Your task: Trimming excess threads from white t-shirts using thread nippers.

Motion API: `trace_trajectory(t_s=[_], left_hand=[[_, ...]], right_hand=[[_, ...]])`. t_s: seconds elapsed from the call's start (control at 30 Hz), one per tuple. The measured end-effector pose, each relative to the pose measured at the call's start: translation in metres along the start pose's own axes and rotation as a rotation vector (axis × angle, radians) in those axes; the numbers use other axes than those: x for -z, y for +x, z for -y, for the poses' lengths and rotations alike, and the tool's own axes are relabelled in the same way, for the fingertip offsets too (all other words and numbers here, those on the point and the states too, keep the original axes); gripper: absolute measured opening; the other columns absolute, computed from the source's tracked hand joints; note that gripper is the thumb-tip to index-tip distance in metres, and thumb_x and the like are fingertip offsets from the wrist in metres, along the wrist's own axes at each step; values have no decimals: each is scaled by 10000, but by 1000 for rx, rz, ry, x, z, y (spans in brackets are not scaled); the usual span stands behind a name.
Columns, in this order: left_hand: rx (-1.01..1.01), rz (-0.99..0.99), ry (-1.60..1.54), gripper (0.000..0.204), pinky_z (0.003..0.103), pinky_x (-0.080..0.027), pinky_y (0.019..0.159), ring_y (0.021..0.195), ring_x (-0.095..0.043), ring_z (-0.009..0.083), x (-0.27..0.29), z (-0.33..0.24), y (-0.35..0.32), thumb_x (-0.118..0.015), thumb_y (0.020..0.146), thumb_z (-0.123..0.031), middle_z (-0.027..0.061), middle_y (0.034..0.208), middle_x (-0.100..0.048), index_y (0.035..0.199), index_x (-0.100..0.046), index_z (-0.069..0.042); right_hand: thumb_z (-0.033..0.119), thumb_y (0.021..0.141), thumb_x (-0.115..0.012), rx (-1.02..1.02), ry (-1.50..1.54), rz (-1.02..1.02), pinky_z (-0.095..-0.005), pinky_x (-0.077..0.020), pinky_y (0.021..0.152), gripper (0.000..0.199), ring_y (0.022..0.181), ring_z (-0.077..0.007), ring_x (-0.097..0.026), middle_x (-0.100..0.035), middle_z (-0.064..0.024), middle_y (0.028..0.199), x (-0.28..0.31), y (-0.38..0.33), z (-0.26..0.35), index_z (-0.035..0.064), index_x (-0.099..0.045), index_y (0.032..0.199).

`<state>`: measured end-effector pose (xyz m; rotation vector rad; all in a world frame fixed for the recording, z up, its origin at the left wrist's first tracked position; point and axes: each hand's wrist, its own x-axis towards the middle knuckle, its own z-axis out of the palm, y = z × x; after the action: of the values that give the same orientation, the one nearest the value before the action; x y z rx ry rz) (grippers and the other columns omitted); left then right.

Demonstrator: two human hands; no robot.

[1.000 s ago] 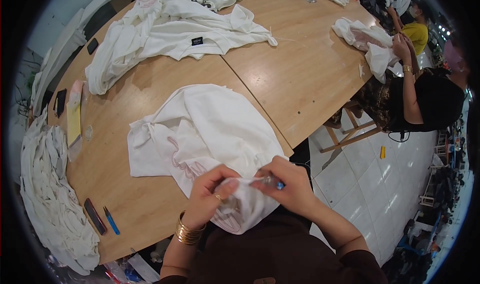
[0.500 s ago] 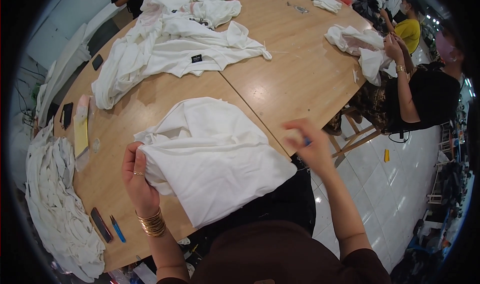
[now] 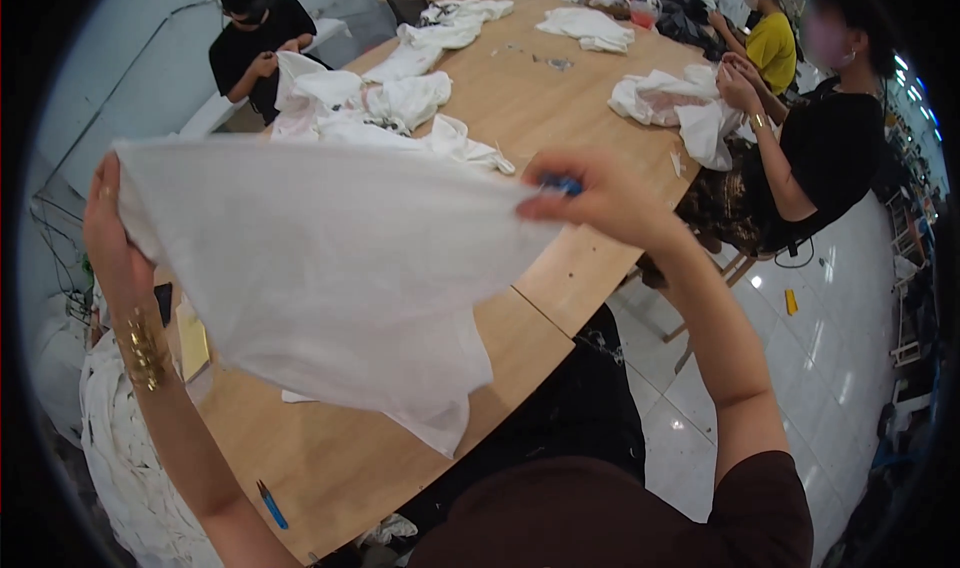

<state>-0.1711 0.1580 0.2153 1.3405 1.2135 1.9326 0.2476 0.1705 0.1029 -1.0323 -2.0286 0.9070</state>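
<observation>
A white garment [image 3: 330, 268] is stretched out between my hands above the table, its lower part hanging down in loose folds. My left hand [image 3: 112, 230], raised at the far left, grips one upper corner. At the opposite end, my right hand [image 3: 590, 196] is closed on the cloth's edge. A small blue tool [image 3: 560, 184] also sits in that hand; its kind is hidden by the fingers and motion blur. On the table near me lies a slim blue tool with a dark pointed tip [image 3: 272, 505].
More white garments [image 3: 405, 103] are heaped on the wooden table [image 3: 560, 278]. A pile of white cloth [image 3: 130, 468] lies at the left. Across the table a person in black [image 3: 262, 43] handles cloth; another in black [image 3: 815, 158] sits at right, one in yellow [image 3: 772, 53] beyond.
The garment has gone from lying bunched on the table edge to being held up and spread. My left hand rose leftward; my right hand moved up and took the cloth. The view tilted up.
</observation>
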Motion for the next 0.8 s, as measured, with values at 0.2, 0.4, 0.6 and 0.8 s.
trace_trajectory(t_s=[0.2, 0.4, 0.6, 0.8], left_hand=[[-756, -289, 643, 282, 236, -444, 764, 865, -577, 125, -49, -51, 31, -550, 887, -303, 39, 921, -635, 1018, -624, -64], [-627, -65, 836, 324, 308, -442, 784, 849, -589, 198, -75, 45, 68, -528, 881, -364, 95, 912, -637, 949, -637, -66], [-308, 299, 687, 183, 255, -427, 670, 711, -540, 127, -68, 135, -13, -576, 848, -181, 56, 772, -600, 911, -595, -11], [24, 396, 813, 147, 246, -413, 640, 688, -510, 114, 32, 154, -104, -604, 830, -148, 25, 770, -581, 897, -605, -17]], right_hand=[[288, 716, -735, 194, 662, -363, -175, -285, 418, 265, 496, -28, -415, -497, 59, 645, 71, -21, 44, 81, -612, 827], [291, 735, -718, -8, -11, -348, -199, -293, 482, 252, 536, -43, -404, -478, 57, 612, 75, -7, 44, 66, -604, 740], [172, 712, -715, -205, -199, 87, -219, -365, 547, 192, 598, -56, -476, -526, 10, 621, 47, -52, -17, 27, -617, 793], [228, 744, -699, -350, 130, 252, -235, -413, 516, 216, 541, -85, -526, -583, -51, 612, -12, -163, -72, 33, -624, 804]])
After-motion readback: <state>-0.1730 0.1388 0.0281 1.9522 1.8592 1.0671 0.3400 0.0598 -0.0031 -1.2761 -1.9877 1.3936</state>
